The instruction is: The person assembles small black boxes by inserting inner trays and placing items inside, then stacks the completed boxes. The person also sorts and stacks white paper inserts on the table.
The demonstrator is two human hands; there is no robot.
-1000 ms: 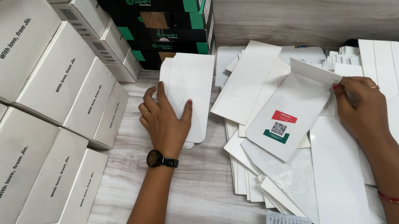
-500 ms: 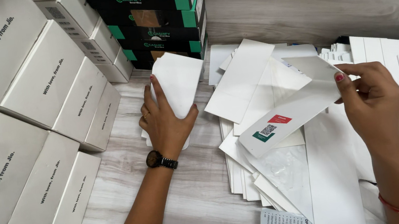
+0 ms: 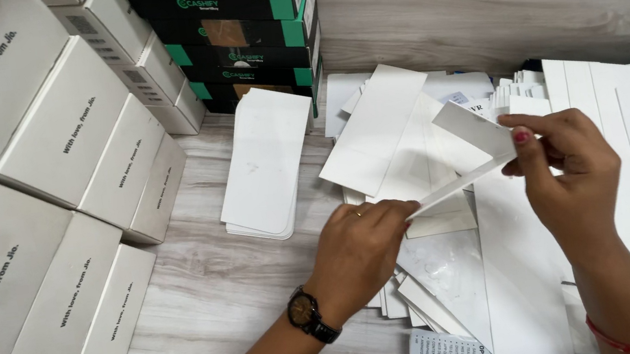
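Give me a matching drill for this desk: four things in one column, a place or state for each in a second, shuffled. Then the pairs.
Things
1. white envelope
2. neat envelope stack
3. black and green boxes
4. white cartons

Places or states
A. piled at the far edge of the table
B. lying flat, touched by neither hand
C. stacked along the left side
D. held up between the left hand and the right hand

Pairs: 1-D, 2-B, 3-A, 4-C
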